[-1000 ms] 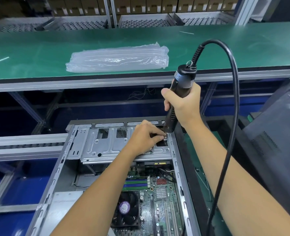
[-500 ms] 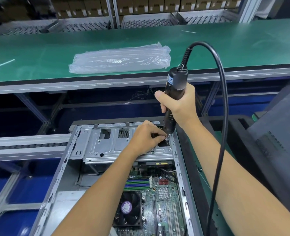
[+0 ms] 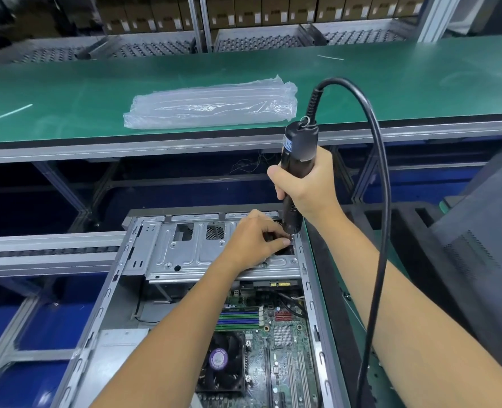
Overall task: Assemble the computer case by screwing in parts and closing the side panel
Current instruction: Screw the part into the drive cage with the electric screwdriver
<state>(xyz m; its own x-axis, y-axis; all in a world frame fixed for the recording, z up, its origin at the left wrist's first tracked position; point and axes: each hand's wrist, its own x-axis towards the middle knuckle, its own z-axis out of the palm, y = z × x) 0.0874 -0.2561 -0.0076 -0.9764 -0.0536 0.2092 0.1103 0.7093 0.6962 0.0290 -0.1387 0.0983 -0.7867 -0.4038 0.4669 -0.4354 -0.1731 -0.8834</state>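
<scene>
Clear plastic bag [image 3: 211,104]: flat on green counter [image 3: 67,92], upper left. Computer case [image 3: 161,260]: open, below the counter. Left hand [image 3: 255,240]: on metal drive bracket [image 3: 185,251], fingers pinching at screwdriver tip. Right hand [image 3: 305,184]: fingers wrapped around black electric screwdriver [image 3: 297,160], upright, corded.

Open computer case [image 3: 143,260] lies on its side, grey metal frame, no side panel on. Silver drive bracket [image 3: 191,251] across far end. Black corded electric screwdriver [image 3: 295,172] upright, tip at bracket's right corner. Green motherboard [image 3: 276,348] with black fan [image 3: 223,360] inside.
</scene>
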